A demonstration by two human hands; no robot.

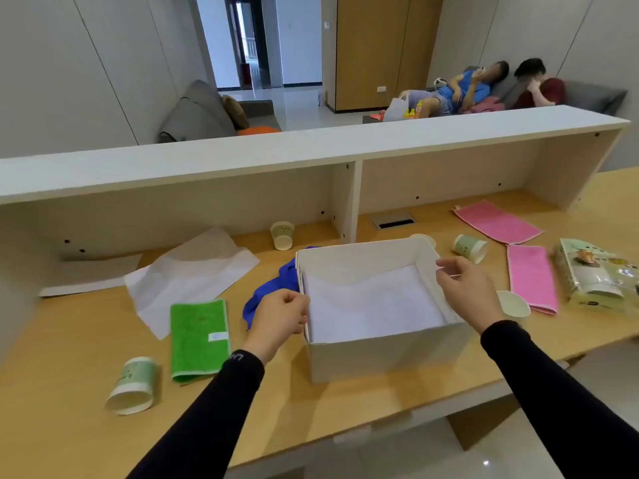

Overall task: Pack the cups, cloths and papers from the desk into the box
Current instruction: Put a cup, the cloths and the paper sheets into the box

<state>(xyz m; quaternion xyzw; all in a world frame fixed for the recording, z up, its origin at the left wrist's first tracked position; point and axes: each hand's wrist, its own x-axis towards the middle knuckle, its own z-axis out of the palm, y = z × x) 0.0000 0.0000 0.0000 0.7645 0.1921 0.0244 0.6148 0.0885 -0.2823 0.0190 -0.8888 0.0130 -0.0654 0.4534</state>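
Box between hands: left, right on side rims.

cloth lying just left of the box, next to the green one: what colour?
Blue. The crumpled cloth shows best in the head view, partly hidden behind the left hand.

Two bare hands, no gloves, rings or watch visible. Left hand and right hand both come out of snug black long sleeves. Left sleeve ends at the wrist in a plain cuff with small grey lettering printed across it, too blurred to read. Right sleeve is the same black stretch fabric, smooth, no visible print or seams, cuff ending at the wrist. Both sleeves fit close along the forearm and run out of the near edge of view.
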